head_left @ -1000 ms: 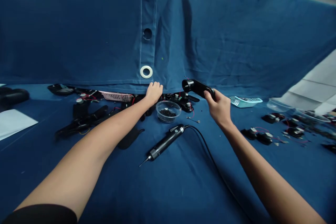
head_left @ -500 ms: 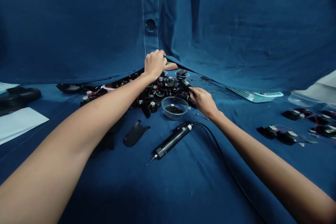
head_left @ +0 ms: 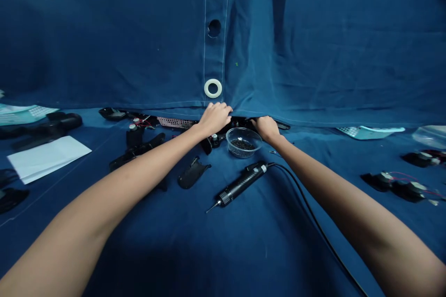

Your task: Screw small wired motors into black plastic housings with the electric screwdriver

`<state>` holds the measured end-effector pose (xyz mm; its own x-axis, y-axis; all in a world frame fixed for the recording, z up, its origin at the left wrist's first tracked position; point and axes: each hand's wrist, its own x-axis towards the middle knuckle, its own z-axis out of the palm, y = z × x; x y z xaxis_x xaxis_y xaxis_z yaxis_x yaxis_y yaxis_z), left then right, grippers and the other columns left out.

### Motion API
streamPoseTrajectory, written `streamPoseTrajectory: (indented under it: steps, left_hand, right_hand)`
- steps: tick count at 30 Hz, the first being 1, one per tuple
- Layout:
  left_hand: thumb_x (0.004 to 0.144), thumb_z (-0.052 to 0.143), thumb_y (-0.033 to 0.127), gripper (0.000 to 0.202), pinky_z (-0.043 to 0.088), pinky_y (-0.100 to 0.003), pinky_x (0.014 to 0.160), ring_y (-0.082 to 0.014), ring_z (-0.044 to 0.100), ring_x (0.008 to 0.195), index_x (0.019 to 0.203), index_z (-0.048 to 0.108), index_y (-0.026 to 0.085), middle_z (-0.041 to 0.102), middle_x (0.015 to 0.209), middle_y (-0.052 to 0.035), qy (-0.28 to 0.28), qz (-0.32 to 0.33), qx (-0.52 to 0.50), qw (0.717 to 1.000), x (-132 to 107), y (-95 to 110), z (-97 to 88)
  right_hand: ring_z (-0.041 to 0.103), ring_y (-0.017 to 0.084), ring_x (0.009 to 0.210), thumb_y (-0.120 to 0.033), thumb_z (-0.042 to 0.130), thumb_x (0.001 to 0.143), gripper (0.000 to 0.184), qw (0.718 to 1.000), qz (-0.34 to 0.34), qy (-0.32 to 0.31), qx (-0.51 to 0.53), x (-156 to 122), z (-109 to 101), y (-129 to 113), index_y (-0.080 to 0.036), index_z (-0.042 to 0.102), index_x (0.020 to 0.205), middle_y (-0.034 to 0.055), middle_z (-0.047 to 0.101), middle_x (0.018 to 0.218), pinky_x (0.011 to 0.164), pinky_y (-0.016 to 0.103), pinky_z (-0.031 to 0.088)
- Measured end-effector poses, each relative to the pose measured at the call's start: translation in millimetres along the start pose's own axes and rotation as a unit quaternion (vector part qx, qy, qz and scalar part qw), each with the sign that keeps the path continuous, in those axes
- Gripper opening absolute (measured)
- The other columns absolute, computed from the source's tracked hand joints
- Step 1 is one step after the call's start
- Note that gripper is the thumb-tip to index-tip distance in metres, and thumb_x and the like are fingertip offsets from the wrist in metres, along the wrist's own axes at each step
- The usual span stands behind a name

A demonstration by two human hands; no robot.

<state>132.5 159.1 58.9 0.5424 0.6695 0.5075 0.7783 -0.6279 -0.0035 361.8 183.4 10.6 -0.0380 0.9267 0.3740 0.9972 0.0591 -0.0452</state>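
Note:
My left hand (head_left: pixel 215 117) is curled on the lower hem of the hanging blue cloth (head_left: pixel 313 55), just below its white grommet (head_left: pixel 213 88). My right hand (head_left: pixel 266 127) rests at the same hem to the right. Its fingers are bent and tucked under the cloth among black parts (head_left: pixel 240 123), so what they hold is hidden. Between the hands, slightly nearer me, stands a clear bowl of small black screws (head_left: pixel 243 142). A black electric screwdriver (head_left: pixel 240 185) lies in front of the bowl, with its cable running back under my right arm.
A black plastic cover (head_left: pixel 193 174) lies under my left forearm. More black parts (head_left: pixel 139 146), a mesh tray (head_left: pixel 174 122) and white paper (head_left: pixel 49 158) are to the left. Wired black assemblies (head_left: pixel 400 185) and a pale blue basket (head_left: pixel 369 132) are to the right.
The cloth that my left hand had lifted is down again, covering the pile of parts. My right hand, which held a black tubular part, has moved under the hem. The view shifted.

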Motion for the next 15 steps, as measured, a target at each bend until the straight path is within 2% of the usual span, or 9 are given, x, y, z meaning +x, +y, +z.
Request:
streamPoseTrajectory:
  steps: [3, 7, 11, 15]
  left_hand:
    - [0.09, 0.051, 0.03, 0.035, 0.038, -0.04, 0.092, -0.0279, 0.053, 0.109, 0.121, 0.058, 0.015, 0.061, 0.115, -0.0115, -0.024, -0.008, -0.021, 0.999, -13, 0, 4.8]
    - [0.095, 0.041, 0.035, 0.034, 0.039, -0.039, 0.094, -0.0247, 0.053, 0.11, 0.119, 0.059, 0.018, 0.061, 0.118, -0.0085, -0.007, -0.048, -0.051, 0.998, -47, 0, -4.4]
    - [0.095, 0.041, 0.035, 0.03, 0.038, -0.036, 0.097, -0.0218, 0.053, 0.108, 0.112, 0.062, 0.02, 0.062, 0.112, -0.0055, 0.043, -0.096, -0.098, 0.99, -110, -13, -29.8]
    - [0.095, 0.043, 0.037, 0.03, 0.039, -0.037, 0.093, -0.0231, 0.054, 0.104, 0.11, 0.062, 0.02, 0.063, 0.109, -0.0056, 0.026, -0.157, -0.053, 0.986, -179, -18, -48.5]
  right_hand:
    - [0.062, 0.029, 0.101, -0.036, 0.045, 0.094, 0.039, 1.0, 0.01, -0.015, -0.002, -8, 2, 3, -0.005, 0.065, 0.107, 0.0239, 0.066, 0.106, 0.087, 0.035, 0.044]
    - [0.06, 0.027, 0.105, -0.039, 0.042, 0.096, 0.043, 1.0, 0.005, -0.017, 0.012, -17, 4, 7, -0.005, 0.06, 0.115, 0.023, 0.064, 0.111, 0.09, 0.033, 0.043]
    - [0.056, 0.026, 0.112, -0.039, 0.04, 0.096, 0.048, 0.999, -0.001, -0.01, 0.033, -26, 0, 9, -0.003, 0.052, 0.126, 0.0225, 0.061, 0.12, 0.095, 0.033, 0.04]
    - [0.055, 0.03, 0.112, -0.032, 0.041, 0.095, 0.044, 0.999, 0.012, 0.031, 0.043, -53, -12, 4, -0.001, 0.053, 0.124, 0.0247, 0.06, 0.118, 0.095, 0.037, 0.04]
